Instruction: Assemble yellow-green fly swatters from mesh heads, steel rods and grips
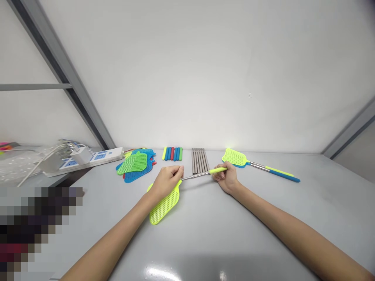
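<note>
Midway along the table (pixel 263 234), toward its far edge, we grip one yellow fly swatter (pixel 165 203), left hand (pixel 166 180) clamped at its head, right hand (pixel 224 177) closed on its grip, seemingly seating that grip, which next needs a straight push.

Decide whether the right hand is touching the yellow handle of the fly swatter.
Touching. The head view shows the right hand closed around the yellow handle, whose tip sticks out past the fingers, with no gap visible.
</note>
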Demonstrator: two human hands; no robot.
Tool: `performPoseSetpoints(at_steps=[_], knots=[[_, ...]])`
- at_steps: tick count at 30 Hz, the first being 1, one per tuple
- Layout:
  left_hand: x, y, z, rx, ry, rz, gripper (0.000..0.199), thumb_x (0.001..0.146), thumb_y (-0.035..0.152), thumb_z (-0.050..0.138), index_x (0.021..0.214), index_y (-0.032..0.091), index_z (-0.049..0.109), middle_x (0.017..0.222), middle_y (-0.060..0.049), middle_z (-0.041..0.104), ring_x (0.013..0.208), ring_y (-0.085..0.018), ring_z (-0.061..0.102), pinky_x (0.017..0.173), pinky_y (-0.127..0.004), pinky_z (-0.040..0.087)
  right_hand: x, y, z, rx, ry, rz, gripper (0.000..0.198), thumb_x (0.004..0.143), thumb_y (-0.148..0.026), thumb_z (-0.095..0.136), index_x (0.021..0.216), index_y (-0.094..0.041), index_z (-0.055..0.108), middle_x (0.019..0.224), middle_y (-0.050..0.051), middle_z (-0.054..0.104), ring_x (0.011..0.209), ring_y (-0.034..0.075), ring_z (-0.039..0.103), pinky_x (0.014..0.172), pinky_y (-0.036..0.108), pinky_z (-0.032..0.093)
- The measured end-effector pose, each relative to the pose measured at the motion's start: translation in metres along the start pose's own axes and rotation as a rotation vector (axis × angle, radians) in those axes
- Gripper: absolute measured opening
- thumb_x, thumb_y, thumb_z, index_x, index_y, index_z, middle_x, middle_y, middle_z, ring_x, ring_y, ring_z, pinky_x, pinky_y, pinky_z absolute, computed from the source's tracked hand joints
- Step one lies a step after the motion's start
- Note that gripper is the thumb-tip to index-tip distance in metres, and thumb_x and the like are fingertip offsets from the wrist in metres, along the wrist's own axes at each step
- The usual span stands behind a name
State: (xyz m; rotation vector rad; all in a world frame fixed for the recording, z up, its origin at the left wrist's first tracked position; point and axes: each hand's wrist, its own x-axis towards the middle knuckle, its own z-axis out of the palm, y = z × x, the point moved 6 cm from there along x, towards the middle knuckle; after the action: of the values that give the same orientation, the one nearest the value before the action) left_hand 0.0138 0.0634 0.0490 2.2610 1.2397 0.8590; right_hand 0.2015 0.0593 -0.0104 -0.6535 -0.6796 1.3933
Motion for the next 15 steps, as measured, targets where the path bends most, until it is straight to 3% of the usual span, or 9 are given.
performPoseSetpoints(at_steps=[15], knots=[[-0.0013, 0.0023, -0.0014, -0.012, 0.002, 0.011, 0.041, 0.082, 0.039, 0.032, 0.056, 0.015, 0.052, 0.045, 0.005, 0.035, 0.045, -0.009, 0.034, 0.048, -0.020, 0.026, -0.0010, -0.0005, 0.0014, -0.035, 0.002, -0.010, 0.031, 0.059, -0.019, 0.036, 0.029, -0.019, 0.027, 0.030, -0.004, 0.021, 0.031, 0.007, 0.020, 0.039, 0.025, 0.015]])
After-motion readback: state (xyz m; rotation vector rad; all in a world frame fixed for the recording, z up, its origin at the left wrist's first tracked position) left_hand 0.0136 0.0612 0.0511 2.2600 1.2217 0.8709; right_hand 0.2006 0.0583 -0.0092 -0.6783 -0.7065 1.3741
